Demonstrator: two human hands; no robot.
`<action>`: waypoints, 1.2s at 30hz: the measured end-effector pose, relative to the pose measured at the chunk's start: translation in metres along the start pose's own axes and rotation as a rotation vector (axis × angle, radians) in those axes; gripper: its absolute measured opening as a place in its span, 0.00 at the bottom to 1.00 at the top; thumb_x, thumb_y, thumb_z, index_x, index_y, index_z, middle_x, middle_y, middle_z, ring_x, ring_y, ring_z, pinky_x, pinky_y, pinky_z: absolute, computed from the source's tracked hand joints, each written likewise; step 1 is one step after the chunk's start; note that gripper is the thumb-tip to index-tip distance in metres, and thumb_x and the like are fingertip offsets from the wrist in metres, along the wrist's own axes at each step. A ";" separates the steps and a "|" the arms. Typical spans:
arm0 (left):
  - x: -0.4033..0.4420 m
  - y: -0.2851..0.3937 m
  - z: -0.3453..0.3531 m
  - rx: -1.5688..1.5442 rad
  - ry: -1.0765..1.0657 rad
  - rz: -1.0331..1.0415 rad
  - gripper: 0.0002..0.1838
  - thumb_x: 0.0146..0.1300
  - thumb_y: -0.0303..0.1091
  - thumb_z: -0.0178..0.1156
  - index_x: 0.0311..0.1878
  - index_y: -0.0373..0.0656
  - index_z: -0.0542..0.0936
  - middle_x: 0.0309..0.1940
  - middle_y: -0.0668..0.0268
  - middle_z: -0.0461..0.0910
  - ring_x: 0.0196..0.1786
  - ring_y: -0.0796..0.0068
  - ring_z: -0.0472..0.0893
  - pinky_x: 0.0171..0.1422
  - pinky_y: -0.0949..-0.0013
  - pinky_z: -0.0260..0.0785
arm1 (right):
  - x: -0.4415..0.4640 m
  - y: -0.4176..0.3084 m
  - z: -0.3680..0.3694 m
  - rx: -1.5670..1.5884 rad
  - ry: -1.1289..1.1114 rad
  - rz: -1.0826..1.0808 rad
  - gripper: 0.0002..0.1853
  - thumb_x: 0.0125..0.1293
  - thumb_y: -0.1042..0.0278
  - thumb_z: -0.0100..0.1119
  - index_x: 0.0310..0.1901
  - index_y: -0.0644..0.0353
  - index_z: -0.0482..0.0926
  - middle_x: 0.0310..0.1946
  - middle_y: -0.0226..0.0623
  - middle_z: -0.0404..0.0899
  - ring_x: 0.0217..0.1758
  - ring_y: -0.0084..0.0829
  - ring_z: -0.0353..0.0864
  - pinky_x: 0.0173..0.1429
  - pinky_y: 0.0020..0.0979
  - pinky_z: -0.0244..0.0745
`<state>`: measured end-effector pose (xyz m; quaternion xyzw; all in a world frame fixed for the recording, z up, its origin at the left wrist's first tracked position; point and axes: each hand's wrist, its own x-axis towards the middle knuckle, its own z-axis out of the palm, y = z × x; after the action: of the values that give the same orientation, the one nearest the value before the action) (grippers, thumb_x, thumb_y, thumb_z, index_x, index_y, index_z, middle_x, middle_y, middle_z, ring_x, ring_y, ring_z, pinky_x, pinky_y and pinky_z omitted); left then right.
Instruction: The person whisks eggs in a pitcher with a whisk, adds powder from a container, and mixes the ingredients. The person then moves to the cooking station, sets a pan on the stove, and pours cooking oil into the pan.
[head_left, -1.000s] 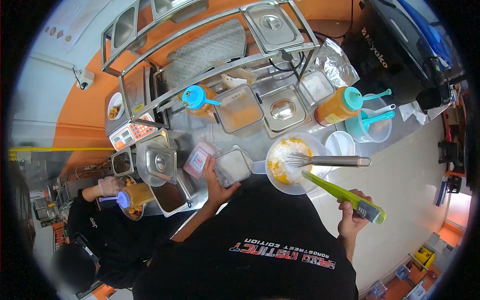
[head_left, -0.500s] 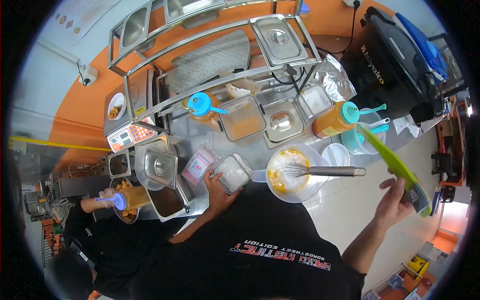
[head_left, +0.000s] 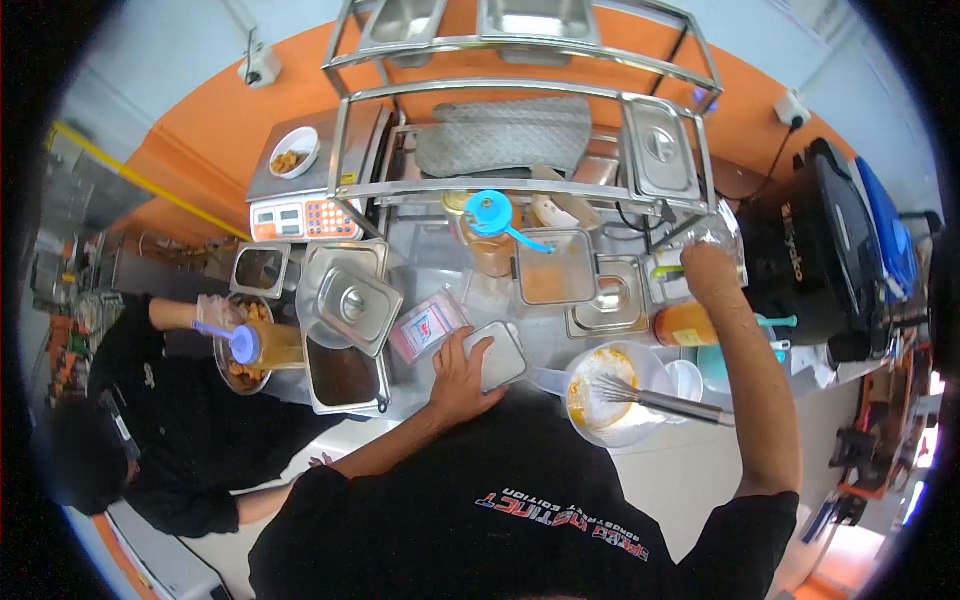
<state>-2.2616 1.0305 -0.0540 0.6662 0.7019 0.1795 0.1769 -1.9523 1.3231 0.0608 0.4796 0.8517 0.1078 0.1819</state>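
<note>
Worktop (head_left: 412, 278) spans midframe. Left hand (head_left: 459, 388) touches the tub (head_left: 504, 360) to its right, clamping unclear; upper right, right hand (head_left: 709, 270) clasps green tool (head_left: 665, 270).

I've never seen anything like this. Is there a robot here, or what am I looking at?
No robot here: just a person using two bare hands. The camera is worn on that person's head and looks forward and down.

On the metal counter stands a jug with white powder and something yellow inside; a whisk leans in it. Behind are a blue-capped bottle and a scale.

The left hand touches a small container. The right hand reaches across the counter and seems to hold something green, mostly hidden from view.

The gloved hand at far left belongs to another person.
</note>
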 end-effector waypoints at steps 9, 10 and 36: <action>0.024 0.007 -0.010 -0.073 -0.078 -0.125 0.54 0.42 0.53 0.77 0.71 0.47 0.60 0.65 0.49 0.57 0.68 0.46 0.59 0.65 0.44 0.54 | 0.043 0.014 0.070 -0.060 -0.298 -0.130 0.10 0.60 0.74 0.56 0.41 0.66 0.82 0.41 0.56 0.83 0.46 0.49 0.85 0.49 0.43 0.82; 0.026 0.008 -0.010 -0.073 -0.073 -0.143 0.54 0.42 0.53 0.77 0.71 0.47 0.60 0.65 0.49 0.57 0.68 0.46 0.59 0.65 0.44 0.54 | 0.046 0.016 0.075 -0.064 -0.296 -0.148 0.10 0.60 0.74 0.56 0.41 0.66 0.82 0.41 0.56 0.83 0.46 0.49 0.85 0.49 0.43 0.82; 0.019 0.011 0.005 0.261 -0.217 -0.069 0.56 0.49 0.51 0.72 0.78 0.59 0.49 0.73 0.43 0.50 0.71 0.40 0.55 0.65 0.45 0.56 | 0.046 0.017 0.079 0.061 -0.308 0.015 0.13 0.57 0.78 0.55 0.46 0.66 0.78 0.42 0.57 0.81 0.49 0.54 0.82 0.53 0.46 0.79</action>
<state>-2.2505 1.0499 -0.0533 0.6744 0.7185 0.0077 0.1700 -1.9283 1.3722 -0.0141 0.5021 0.8130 0.0085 0.2947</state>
